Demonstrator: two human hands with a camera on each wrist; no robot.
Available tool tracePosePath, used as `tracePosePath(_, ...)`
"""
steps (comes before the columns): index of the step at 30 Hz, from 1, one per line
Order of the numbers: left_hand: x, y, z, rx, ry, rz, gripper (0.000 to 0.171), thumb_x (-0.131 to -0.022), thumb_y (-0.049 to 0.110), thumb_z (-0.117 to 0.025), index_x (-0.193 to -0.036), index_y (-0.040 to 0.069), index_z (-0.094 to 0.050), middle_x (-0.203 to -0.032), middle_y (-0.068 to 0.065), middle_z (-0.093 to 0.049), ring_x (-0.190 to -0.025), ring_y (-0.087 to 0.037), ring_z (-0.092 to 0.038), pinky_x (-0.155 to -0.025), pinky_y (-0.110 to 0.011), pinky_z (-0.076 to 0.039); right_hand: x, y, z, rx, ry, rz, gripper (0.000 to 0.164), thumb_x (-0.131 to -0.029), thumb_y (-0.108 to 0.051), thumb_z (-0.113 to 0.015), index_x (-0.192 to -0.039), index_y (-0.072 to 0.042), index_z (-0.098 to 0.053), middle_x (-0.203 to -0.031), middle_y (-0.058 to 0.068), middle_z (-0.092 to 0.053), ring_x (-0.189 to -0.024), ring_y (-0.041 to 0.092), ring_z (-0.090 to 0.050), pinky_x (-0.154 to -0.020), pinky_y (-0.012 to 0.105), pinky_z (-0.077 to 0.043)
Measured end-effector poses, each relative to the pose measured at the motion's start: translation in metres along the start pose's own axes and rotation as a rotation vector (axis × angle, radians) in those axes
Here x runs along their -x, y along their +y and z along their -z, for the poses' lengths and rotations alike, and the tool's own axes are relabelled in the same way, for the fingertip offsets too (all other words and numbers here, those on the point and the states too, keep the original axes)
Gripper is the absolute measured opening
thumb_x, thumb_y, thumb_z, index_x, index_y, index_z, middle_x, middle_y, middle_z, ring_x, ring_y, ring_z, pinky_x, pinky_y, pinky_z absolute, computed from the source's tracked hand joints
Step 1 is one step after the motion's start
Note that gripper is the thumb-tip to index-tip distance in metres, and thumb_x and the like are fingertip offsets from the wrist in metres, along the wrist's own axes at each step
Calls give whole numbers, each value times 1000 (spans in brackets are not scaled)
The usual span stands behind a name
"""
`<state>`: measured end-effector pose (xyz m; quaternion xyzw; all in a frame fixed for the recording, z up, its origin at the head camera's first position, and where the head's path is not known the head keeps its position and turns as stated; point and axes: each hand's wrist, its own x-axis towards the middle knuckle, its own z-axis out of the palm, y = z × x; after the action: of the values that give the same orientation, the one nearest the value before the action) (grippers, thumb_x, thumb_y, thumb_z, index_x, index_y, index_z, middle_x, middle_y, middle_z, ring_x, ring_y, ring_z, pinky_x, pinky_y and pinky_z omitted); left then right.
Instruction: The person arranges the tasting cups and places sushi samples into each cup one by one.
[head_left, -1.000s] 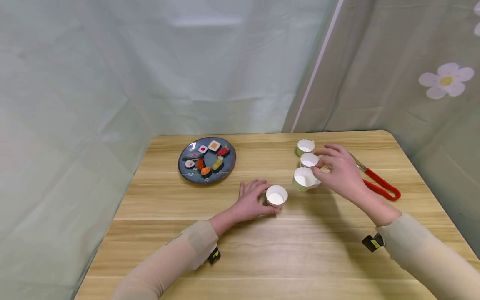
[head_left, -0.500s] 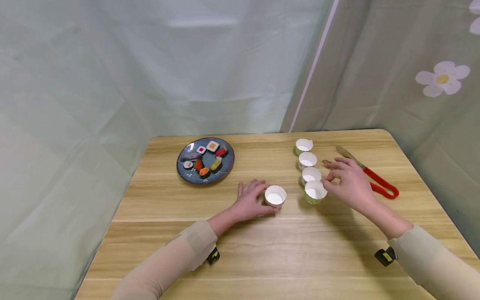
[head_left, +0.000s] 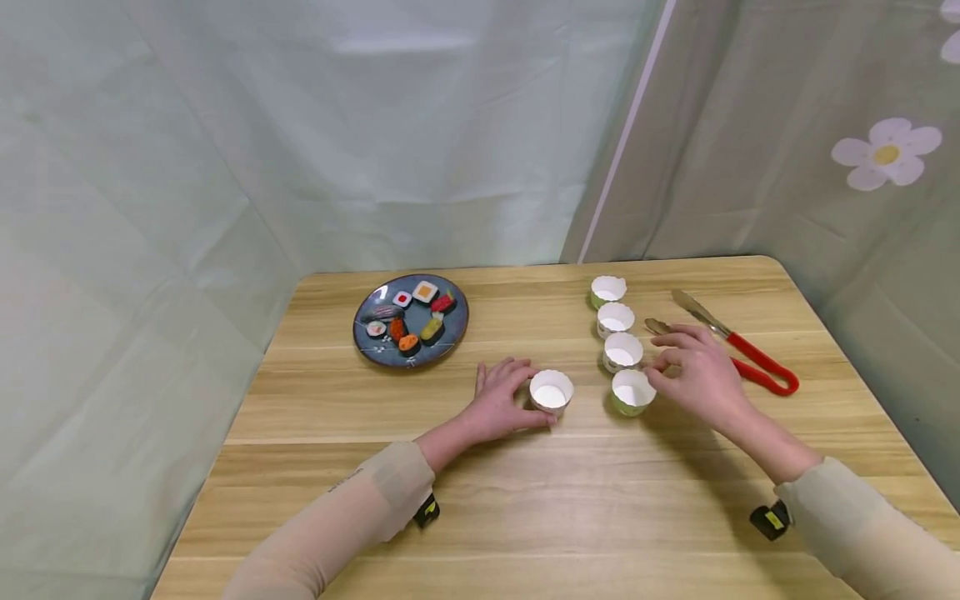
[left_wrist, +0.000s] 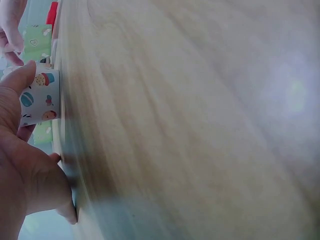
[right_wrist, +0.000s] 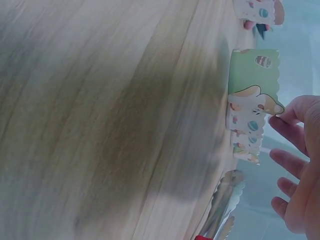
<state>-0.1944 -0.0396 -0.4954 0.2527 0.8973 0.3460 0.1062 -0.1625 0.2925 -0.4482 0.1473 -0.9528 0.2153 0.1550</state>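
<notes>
A white paper baking cup [head_left: 551,395] with printed sweets [left_wrist: 45,90] stands upright on the wooden table. My left hand [head_left: 498,407] holds it from the left side between thumb and index finger, the other fingers spread on the tabletop. To its right, a green paper baking cup [head_left: 632,393] forms the near end of a front-to-back row. My right hand [head_left: 697,375] pinches this cup's rim between thumb and index finger, clearly seen in the right wrist view, where the green wall [right_wrist: 252,72] looks upright and on the table.
Behind the green cup stand two white cups [head_left: 622,352] and another green cup [head_left: 607,290]. Red-handled tongs [head_left: 761,354] lie right of the row, partly behind my right hand. A blue plate [head_left: 367,346] with several sushi pieces sits at the back left. Curtains [head_left: 450,150] close off the back.
My right hand has brought the green cup nearer and slightly rightward, from beside the white cups to the row's near end. The left hand and its cup stay put.
</notes>
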Motion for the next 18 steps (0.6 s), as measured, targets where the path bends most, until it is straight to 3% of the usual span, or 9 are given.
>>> tracePosePath(18,1,1,1,5,14,-20,73,-78,47,-88,-138,17,-60,-155,-14,-44,-151,-40,-22,-118,-69,6,0,5,-4,14,-3,8,14,-83,-15,-78,-69,-16,-73,-116,16,-73,-129,40,-48,-106,57,-36)
